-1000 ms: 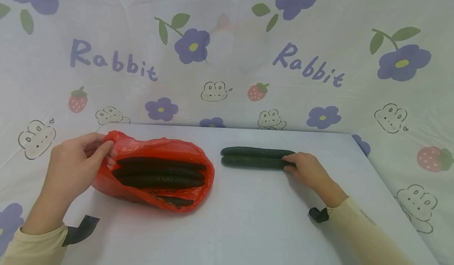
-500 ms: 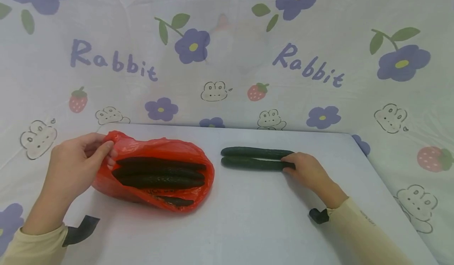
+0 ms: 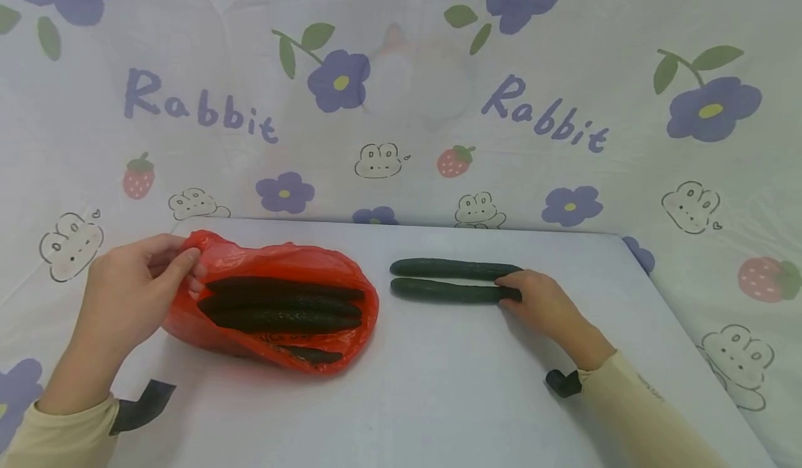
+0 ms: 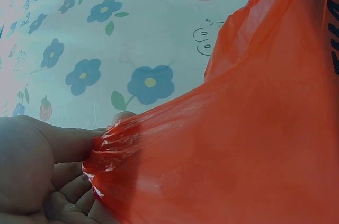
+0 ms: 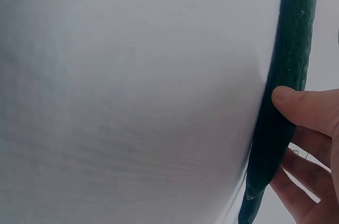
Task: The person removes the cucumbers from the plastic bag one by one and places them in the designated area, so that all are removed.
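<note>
My left hand [image 3: 128, 294] pinches the gathered edge of a red plastic bag [image 3: 313, 262], stretching its film, as the left wrist view shows. The bag lies on its side with its mouth open, and several dark green cucumbers [image 3: 282, 317] show inside. To its right, two long cucumbers lie side by side on the table, a narrow gap between them. My right hand [image 3: 541, 304] grips the right end of the nearer cucumber [image 3: 445, 290], thumb on one side and fingers on the other. The farther cucumber [image 3: 451, 268] has its right end close to the same hand.
A white table [image 3: 401, 398] carries everything. Behind it hangs a white curtain [image 3: 420, 106] printed with flowers, rabbits and strawberries. Black straps [image 3: 147, 409] show at both sleeve cuffs.
The nearer cucumber has shifted slightly toward the front in my right hand, and a gap has opened between it and the farther one. My left hand and the bag have stayed put.
</note>
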Motion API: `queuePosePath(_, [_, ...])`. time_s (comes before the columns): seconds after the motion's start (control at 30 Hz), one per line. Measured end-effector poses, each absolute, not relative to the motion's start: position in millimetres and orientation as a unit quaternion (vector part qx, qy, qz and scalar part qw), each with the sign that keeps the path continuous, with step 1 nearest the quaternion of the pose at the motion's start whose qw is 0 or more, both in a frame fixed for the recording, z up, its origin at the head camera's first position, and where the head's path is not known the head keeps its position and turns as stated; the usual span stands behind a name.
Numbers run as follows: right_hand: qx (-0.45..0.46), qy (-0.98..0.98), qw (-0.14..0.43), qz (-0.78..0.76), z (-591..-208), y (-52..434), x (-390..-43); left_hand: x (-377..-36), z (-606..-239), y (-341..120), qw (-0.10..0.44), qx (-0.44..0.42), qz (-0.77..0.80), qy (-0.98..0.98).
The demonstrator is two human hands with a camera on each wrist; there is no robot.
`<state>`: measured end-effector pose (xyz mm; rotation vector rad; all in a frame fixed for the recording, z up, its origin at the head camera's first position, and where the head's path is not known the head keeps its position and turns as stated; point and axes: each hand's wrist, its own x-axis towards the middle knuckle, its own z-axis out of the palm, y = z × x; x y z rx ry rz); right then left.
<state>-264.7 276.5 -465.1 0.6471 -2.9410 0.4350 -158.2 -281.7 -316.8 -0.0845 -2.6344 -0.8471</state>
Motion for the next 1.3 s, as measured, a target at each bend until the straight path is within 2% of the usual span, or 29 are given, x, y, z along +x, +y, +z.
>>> queuePosePath(0.23, [0.211,-0.965,0.05,0.151,-461,278,-265,-159,-317,-283,0.185,-0.031,-0.304,-0.934])
queuePosePath(0.47, [0.233,-0.953,0.081,0.174,-450,273,-263,-160,-319,-282,0.186,-0.035,-0.307,-0.932])
queuePosePath(0.83, [0.268,-0.925,0.123,0.239,-418,233,-251,-161,-319,-281,0.187,-0.035,-0.301,-0.934])
queuePosePath(1.3, [0.3,-0.907,0.094,0.281,-395,173,-249,-159,-318,-277,0.189,-0.044,-0.308,-0.931])
